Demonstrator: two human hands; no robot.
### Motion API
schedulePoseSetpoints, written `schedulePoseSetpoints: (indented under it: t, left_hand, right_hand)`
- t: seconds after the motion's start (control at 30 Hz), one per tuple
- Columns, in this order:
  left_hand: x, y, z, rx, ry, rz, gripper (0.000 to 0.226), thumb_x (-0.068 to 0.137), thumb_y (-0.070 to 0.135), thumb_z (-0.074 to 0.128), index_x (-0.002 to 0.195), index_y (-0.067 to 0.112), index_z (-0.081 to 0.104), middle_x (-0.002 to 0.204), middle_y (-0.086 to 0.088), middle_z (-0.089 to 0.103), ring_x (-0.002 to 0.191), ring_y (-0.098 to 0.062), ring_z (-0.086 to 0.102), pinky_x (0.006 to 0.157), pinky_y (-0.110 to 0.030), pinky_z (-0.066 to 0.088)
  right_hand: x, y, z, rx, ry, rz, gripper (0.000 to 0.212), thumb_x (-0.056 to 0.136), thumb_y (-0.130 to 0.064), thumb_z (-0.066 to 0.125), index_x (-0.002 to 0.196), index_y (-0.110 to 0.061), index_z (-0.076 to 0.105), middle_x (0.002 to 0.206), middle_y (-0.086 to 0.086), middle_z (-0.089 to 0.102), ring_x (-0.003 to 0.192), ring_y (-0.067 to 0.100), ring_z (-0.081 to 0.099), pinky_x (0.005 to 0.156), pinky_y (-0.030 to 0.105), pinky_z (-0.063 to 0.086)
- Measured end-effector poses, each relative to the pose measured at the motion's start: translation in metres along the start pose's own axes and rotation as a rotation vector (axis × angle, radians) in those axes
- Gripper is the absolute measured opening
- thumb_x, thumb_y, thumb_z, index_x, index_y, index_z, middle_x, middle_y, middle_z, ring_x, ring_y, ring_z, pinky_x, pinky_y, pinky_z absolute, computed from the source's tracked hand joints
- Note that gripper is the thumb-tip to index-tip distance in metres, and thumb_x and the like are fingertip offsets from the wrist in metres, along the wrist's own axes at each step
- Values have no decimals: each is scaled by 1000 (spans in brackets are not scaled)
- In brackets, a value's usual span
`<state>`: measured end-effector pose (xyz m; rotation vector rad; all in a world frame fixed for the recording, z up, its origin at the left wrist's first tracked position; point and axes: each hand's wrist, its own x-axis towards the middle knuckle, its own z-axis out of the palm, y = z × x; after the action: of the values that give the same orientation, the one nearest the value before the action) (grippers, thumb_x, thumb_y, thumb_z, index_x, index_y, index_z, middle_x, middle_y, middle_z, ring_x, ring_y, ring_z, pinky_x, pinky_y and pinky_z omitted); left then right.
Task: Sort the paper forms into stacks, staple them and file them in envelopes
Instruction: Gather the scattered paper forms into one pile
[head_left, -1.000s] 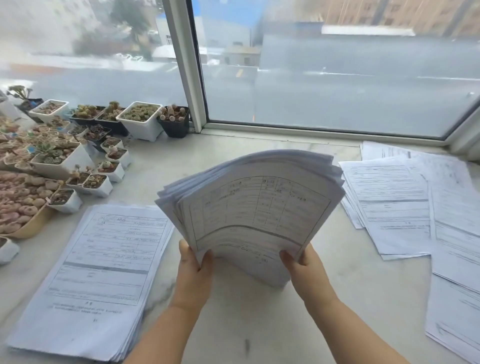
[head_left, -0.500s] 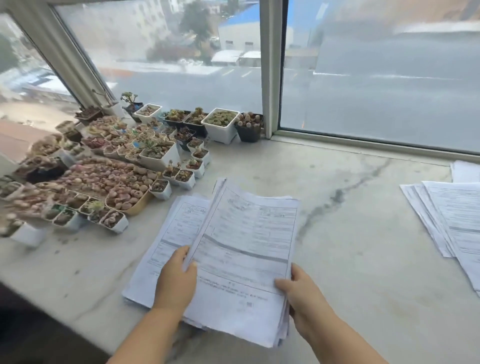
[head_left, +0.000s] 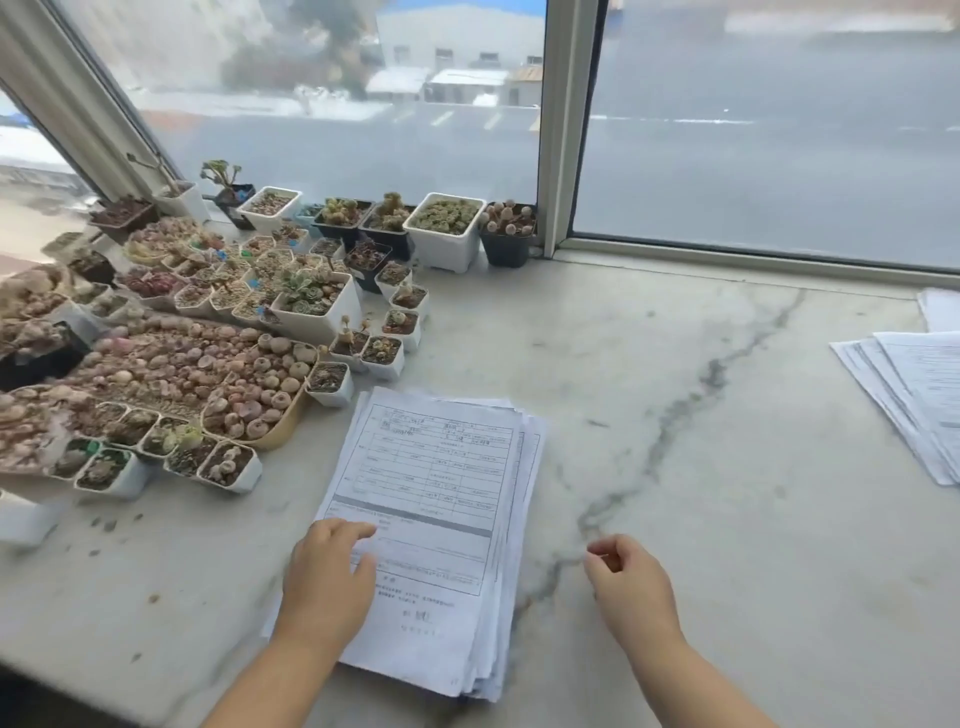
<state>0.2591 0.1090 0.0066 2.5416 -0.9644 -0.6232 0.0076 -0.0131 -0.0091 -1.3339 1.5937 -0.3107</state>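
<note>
A thick stack of printed forms (head_left: 441, 499) lies flat on the marble sill (head_left: 701, 493), its edges slightly fanned to the right. My left hand (head_left: 327, 577) rests on the stack's lower left part, fingers extended over the top sheet. My right hand (head_left: 631, 584) hovers over bare marble just right of the stack, fingers loosely curled and holding nothing. A second spread of forms (head_left: 914, 400) lies at the right edge of view.
Many small pots of succulents (head_left: 311, 306) and a tray of stone-like plants (head_left: 208, 374) crowd the left of the sill, close to the stack's top left corner. The window frame (head_left: 558, 130) stands behind. The sill's front edge runs along the bottom left.
The stack I held up in both hands has been laid down on the left pile. My right hand has let go and drawn away to the right; the view has swung left.
</note>
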Motion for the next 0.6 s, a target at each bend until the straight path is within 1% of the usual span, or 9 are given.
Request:
schedulePoseSetpoints:
  t: [0.03,0.1,0.17,0.23,0.33,0.4,0.47,0.53,0.6]
  left_hand:
    - [-5,11,5,6,2,78,29,91,9,57,116,22,63,119,4,51,114,-16,48,98,-27,36]
    - [-12,42,22,-7,-81,223,26,93,11,52,110,30,60,110,14,50,104,-6,49,86,-20,36]
    - [-22,80,45,-25,-211,321,25,95,15,49,106,37,55,105,22,49,96,-1,50,79,-13,35]
    - [-35,122,76,-57,-308,401,26,95,17,51,99,43,52,100,24,50,87,2,52,74,-8,35]
    - [-63,182,125,-63,-445,464,31,93,19,52,90,49,46,95,18,55,80,1,54,75,-10,39]
    - [-85,219,156,-61,-519,477,27,93,20,51,94,46,49,95,15,57,80,0,54,78,-15,42]
    - [-109,251,186,-49,-585,467,24,93,20,50,99,42,52,95,16,58,81,1,55,78,-16,43]
    - [-133,281,215,-55,-642,465,24,92,18,50,101,41,53,96,16,59,83,1,56,79,-17,45]
    - [-155,313,242,-101,-708,441,26,92,15,53,101,39,55,96,14,62,82,1,59,78,-18,47]
  right_hand:
    - [4,8,-10,-17,16,7,11,87,-13,61,83,-23,63,78,-4,64,75,18,61,72,32,49]
    - [9,28,-40,-52,78,8,17,87,-12,61,76,-24,63,74,-4,65,73,18,61,71,32,48]
    - [10,47,-76,-106,133,15,18,88,-13,59,75,-25,62,75,-6,66,74,13,60,66,29,46]
    - [9,73,-119,-158,188,45,18,89,-15,57,76,-27,62,76,-8,65,73,9,59,62,26,44]
    - [3,116,-190,-242,279,91,18,89,-18,57,76,-30,60,75,-10,65,70,8,59,62,25,43]
    - [-4,146,-239,-281,344,136,18,90,-19,57,76,-31,59,76,-12,64,71,7,58,63,25,42]
    - [-12,178,-286,-308,411,161,18,90,-20,58,77,-33,58,79,-15,63,73,4,58,64,25,42]
    - [-18,210,-328,-333,478,174,15,90,-20,60,84,-34,58,89,-15,64,76,5,57,65,26,40]
    - [-21,241,-364,-342,539,174,12,89,-20,63,98,-28,63,104,-12,62,88,9,58,69,26,37]
